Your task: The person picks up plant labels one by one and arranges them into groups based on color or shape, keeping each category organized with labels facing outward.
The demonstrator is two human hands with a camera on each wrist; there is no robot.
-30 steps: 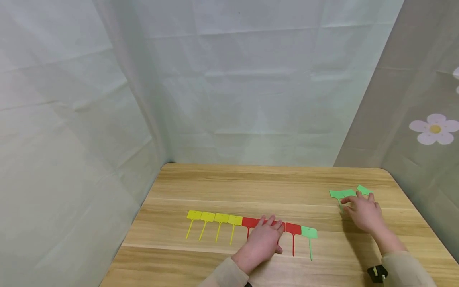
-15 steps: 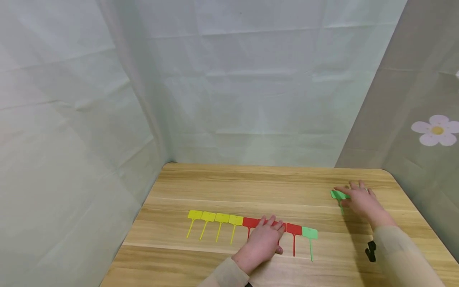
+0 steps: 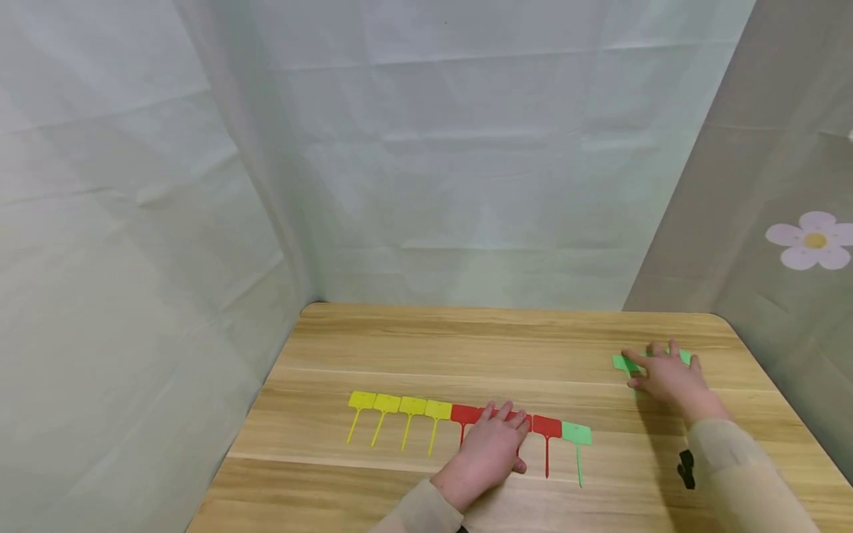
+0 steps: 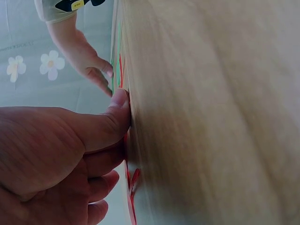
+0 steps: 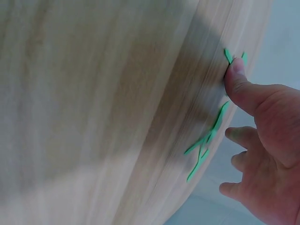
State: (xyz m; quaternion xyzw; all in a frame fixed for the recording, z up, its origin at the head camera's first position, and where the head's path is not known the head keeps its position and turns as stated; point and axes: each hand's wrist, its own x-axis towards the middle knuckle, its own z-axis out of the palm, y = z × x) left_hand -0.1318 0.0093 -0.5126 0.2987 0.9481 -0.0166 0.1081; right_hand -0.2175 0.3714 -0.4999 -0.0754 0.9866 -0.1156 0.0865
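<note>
Flat T-shaped plastic plant labels lie on the table in a row: several yellow labels (image 3: 361, 400), then red labels (image 3: 548, 426), and one green label (image 3: 577, 433) at the right end. My left hand (image 3: 485, 451) rests on the middle red ones with fingers stretched out, partly hiding them. Far right, my right hand (image 3: 671, 379) is spread over loose green labels (image 3: 621, 363), covering part of them. In the right wrist view its thumb (image 5: 239, 79) is right at one green label, while green labels (image 5: 218, 123) lie beside its other fingers.
The wooden table (image 3: 433, 340) has rounded back corners. Pale cloth (image 3: 433, 185) hangs behind it and along the left, and a grey cloth (image 3: 773, 148) with printed flowers stands at the right.
My right hand has moved slightly left and away over the green labels, with its fingers spreading wider. My left hand and the row have stayed in place.
</note>
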